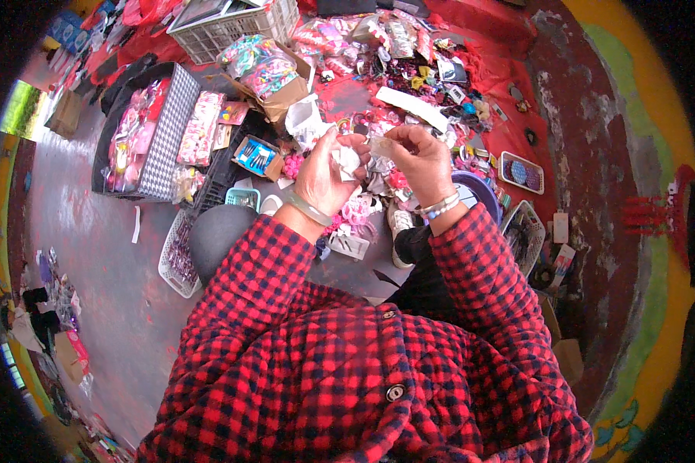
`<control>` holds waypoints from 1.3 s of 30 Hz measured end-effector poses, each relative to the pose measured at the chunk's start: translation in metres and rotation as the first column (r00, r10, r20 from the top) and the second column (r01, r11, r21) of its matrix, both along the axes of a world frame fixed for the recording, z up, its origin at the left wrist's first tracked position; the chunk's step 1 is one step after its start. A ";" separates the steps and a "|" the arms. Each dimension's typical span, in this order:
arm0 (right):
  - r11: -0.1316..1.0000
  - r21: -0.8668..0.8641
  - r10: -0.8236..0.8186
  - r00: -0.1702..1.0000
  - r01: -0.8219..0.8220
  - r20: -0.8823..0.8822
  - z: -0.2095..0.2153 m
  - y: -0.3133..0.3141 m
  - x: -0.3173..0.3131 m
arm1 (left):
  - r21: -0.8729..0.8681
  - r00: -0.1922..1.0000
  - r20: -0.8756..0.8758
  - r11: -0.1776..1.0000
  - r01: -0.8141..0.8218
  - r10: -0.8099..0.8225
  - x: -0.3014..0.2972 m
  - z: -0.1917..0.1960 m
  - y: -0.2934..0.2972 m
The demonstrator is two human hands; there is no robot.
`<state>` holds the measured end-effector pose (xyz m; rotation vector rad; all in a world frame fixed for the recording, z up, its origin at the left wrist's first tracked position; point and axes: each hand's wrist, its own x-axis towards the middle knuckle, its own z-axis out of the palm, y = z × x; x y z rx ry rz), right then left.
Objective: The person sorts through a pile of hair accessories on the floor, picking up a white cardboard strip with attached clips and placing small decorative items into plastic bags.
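My left hand (322,179), with a pale bangle at the wrist, is closed around a small crumpled white piece (347,163), which looks like paper or thin plastic. A short gap away, my right hand (427,163) pinches a small flat, see-through beige piece (382,147) between thumb and fingers; its kind is unclear. Both hands are raised over a heap of hair accessories and small packages (363,212). Pink scrunchies (293,165) show beside my left hand. Beyond the right hand, a long white strip (412,109) lies across the heap.
On the left stand a houndstooth box (167,135) of pink packets and a small carton (257,157) with blue contents. A cardboard box (287,99) and a grey crate (235,32) are farther back. Baskets (179,256) flank my legs; a purple basin (480,197) sits at my right forearm.
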<state>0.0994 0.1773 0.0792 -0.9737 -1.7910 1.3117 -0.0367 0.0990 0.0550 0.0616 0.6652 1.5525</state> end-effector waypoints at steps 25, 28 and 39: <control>0.994 -0.035 0.111 0.979 -0.106 0.169 0.006 -0.007 -0.007 | 0.236 0.989 0.078 0.966 0.107 -0.129 0.004 -0.008 0.005; 0.802 -0.503 0.218 0.941 -0.323 -0.257 -0.009 -0.003 -0.007 | 0.204 0.986 0.134 0.976 0.075 -0.103 0.009 0.000 0.006; 0.983 -0.037 0.184 0.980 -0.181 0.075 -0.008 0.002 -0.002 | 0.206 0.982 0.164 0.977 0.054 -0.089 0.003 0.001 0.001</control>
